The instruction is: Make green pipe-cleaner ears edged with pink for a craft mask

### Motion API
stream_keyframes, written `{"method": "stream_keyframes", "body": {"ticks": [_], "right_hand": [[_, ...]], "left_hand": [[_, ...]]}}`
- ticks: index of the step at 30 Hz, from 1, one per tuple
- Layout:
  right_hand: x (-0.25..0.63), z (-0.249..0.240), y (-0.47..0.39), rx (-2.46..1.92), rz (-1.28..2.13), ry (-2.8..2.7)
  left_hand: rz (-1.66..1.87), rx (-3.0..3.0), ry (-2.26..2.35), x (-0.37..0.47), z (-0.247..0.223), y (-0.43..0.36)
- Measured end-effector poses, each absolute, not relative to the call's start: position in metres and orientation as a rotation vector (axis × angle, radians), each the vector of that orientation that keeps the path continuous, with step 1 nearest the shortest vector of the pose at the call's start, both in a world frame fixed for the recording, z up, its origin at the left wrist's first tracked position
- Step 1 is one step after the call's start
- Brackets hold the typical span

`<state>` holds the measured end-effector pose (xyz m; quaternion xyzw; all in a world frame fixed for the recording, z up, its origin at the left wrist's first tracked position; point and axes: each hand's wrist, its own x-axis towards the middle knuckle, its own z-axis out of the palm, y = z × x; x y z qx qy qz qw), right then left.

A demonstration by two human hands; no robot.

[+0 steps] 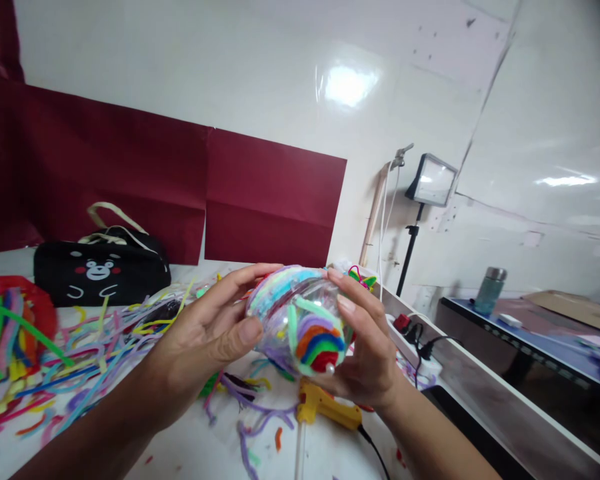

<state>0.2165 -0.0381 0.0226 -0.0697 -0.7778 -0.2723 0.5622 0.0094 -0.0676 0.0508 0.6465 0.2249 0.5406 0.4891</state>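
Note:
A clear round ball (280,337) with colourful fuzzy strips on it is held up over the white table. Rainbow arcs in purple, orange, green, blue and red show on its right side, framed by mint green strips. My left hand (207,333) grips the ball from the left, thumb at its front. On the other side, my right hand (367,340) holds it with fingertips on its upper right; part of that hand lies behind the ball. Below the ball is a yellow glue gun (330,405) on the table.
Loose fuzzy strips (95,353) cover the table's left, beside a red bag of strips (45,320). A black bag (100,267) stands behind. At the right are a power strip (420,353), a lamp (433,180) and a bottle (490,291) on another table.

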Motion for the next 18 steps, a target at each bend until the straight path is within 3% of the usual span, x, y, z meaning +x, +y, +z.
{"method": "stream_keyframes", "body": {"ticks": [18], "right_hand": [[0.2097,0.013,-0.0378,-0.27,-0.469,-1.811]], "left_hand": [[1.38,1.607,0.537,0.0103,0.0455,-0.0651]]}}
